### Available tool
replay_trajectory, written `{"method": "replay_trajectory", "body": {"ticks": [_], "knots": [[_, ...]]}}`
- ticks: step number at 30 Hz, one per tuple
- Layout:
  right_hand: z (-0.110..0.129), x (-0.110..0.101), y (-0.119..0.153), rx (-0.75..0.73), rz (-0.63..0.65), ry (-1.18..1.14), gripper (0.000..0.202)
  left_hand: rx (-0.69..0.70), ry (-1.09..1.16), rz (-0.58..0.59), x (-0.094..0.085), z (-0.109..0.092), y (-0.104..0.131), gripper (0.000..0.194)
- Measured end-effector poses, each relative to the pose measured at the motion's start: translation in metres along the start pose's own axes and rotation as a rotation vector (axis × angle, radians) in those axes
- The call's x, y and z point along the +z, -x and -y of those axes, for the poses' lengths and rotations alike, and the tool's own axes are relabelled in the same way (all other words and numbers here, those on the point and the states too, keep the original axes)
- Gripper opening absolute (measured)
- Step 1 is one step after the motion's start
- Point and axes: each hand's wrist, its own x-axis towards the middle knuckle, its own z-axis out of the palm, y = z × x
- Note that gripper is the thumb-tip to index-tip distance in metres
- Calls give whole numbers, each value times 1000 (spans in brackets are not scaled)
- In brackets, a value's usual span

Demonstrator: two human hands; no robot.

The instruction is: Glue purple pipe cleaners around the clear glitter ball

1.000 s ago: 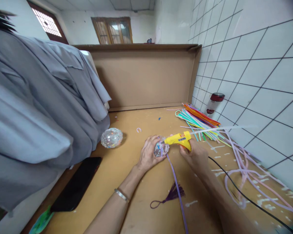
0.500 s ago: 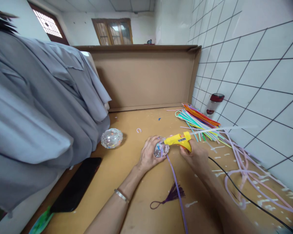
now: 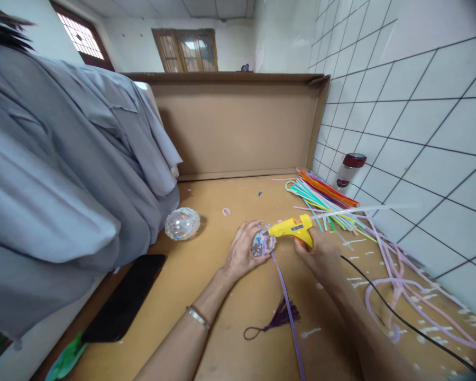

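In the left hand sits a clear ball, cupped; just beside it, the right hand grips a yellow glue gun, nozzle at the ball. Should either hand slip, hot glue could reach the left fingers.

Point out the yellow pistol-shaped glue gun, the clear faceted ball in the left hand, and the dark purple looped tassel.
Yellow pistol-shaped glue gun (image 3: 291, 227): head view, on its body.
Held clear faceted ball (image 3: 268, 245): head view, on its exposed side.
Dark purple looped tassel (image 3: 278, 317): head view, on its fringe.
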Motion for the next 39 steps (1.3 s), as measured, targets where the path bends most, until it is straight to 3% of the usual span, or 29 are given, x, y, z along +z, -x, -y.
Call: {"method": "replay_trajectory", "body": {"ticks": [39], "knots": [[1, 0, 0, 112, 59, -11, 15, 45, -8, -32, 1, -2, -2, 76]]}}
